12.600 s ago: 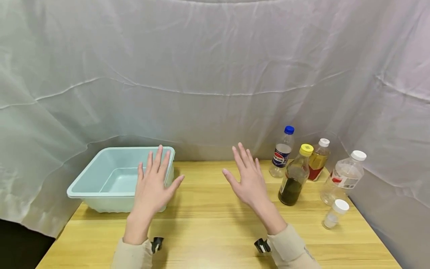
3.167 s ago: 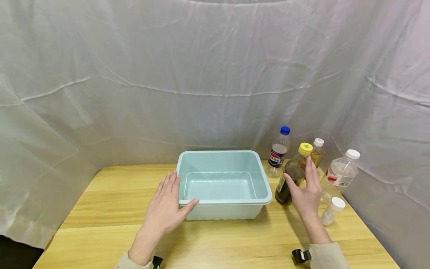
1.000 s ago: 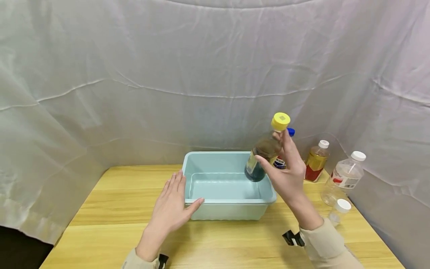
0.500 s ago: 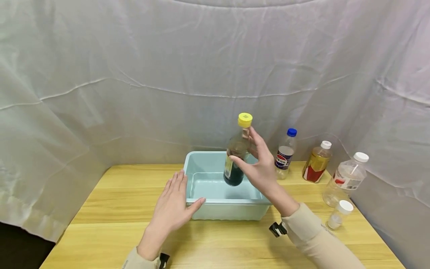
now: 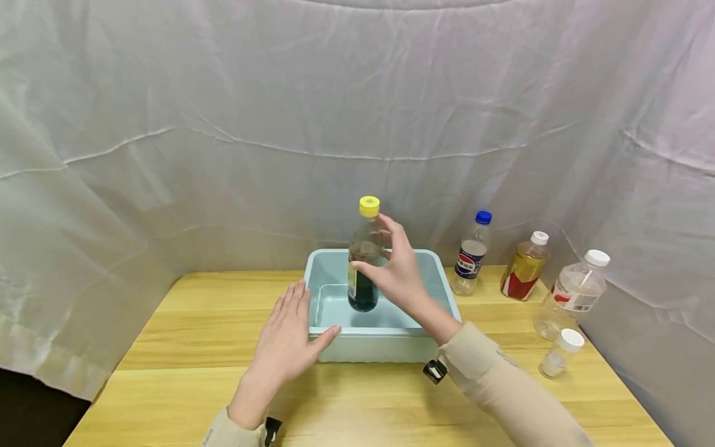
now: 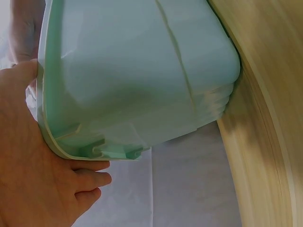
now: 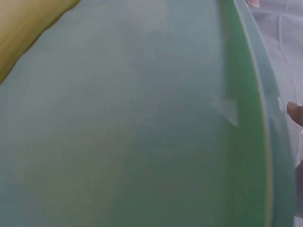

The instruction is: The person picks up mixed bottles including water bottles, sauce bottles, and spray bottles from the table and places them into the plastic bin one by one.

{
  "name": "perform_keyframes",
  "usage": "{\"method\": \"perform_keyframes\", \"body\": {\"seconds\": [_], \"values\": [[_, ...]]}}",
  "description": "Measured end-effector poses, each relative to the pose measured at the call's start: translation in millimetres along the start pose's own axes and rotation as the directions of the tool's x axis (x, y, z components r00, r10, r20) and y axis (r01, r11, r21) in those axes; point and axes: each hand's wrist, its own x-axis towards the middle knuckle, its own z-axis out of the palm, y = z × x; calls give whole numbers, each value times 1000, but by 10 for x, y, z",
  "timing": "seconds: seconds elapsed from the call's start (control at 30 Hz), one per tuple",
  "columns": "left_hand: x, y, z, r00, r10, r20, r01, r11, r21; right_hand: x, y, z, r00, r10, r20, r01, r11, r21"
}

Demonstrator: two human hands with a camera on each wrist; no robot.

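My right hand point(image 5: 399, 273) grips a clear bottle point(image 5: 363, 295) of dark liquid with a yellow cap. It holds the bottle upright over the inside of a pale blue plastic tub point(image 5: 380, 347); whether the base touches the tub floor I cannot tell. With fingers straight, my left hand point(image 5: 285, 338) rests against the tub's left rim, thumb at the front corner. The left wrist view shows that hand point(image 6: 38, 165) at the rim, beside the tub's outer wall point(image 6: 123, 71). Most of the right wrist view is tub wall point(image 7: 118, 118); the bottle is out of sight there.
Right of the tub stand a blue-capped cola bottle point(image 5: 469, 264), a bottle with gold-and-red contents point(image 5: 524, 273), a large clear bottle point(image 5: 572, 295) and a small white-capped jar point(image 5: 560, 357). Grey curtain point(image 5: 357, 124) hangs behind the wooden table point(image 5: 195, 347).
The tub has shifted from the left to the middle of the table. My right hand has lifted the yellow-capped bottle from the right and carried it left over the tub, lowering it slightly.
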Motion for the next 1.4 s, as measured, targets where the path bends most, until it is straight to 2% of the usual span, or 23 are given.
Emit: {"method": "perform_keyframes", "body": {"seconds": [0.37, 0.8, 1.1, 1.4], "values": [[23, -22, -22, 1000, 0, -1, 0, 1000, 5, 128, 10, 287, 994, 79, 81, -73, 994, -82], [33, -27, -46, 1000, 13, -10, -13, 1000, 4, 204, 39, 489, 972, 146, 186, -126, 986, -113], [-7, -31, -8, 1000, 6, -3, -6, 1000, -1, 186, 40, 540, 962, 209, 174, -177, 967, -183], [14, -25, 4, 1000, 13, -5, -13, 1000, -2, 183, 90, 546, 950, 247, 192, -227, 966, -121]]}}
